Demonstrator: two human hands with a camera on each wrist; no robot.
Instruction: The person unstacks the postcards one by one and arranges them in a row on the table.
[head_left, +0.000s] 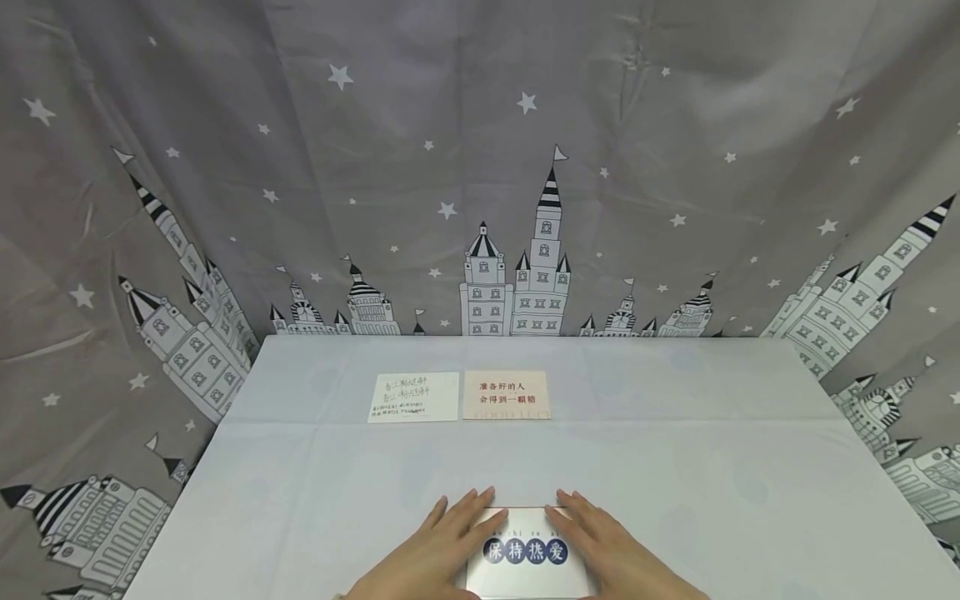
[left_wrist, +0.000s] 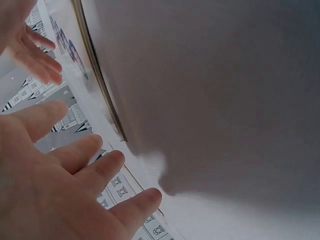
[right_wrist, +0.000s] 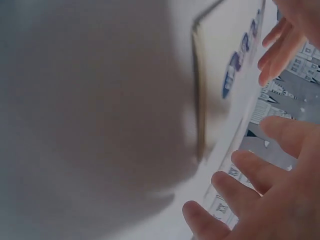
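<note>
In front of me lies a low stack of cards (head_left: 531, 579), the top one white with blue discs bearing white characters. My left hand (head_left: 442, 546) is at its left side, fingers straight and spread, with fingertips over the upper left corner in the head view. Mirroring it, my right hand (head_left: 615, 550) is at the right side, its fingers extended too. The layered edge of the stack (left_wrist: 97, 65) shows beyond the left fingers (left_wrist: 102, 170) in the left wrist view. In the right wrist view the stack (right_wrist: 200, 95) stands apart from the right fingertips (right_wrist: 220, 175).
Farther back on the white tabletop (head_left: 675, 483) lie two cards side by side. One is a pale card with handwriting (head_left: 415, 397); the other is a cream card with red characters (head_left: 507, 395). A grey curtain (head_left: 450, 125) printed with castles and stars hangs behind and along both sides.
</note>
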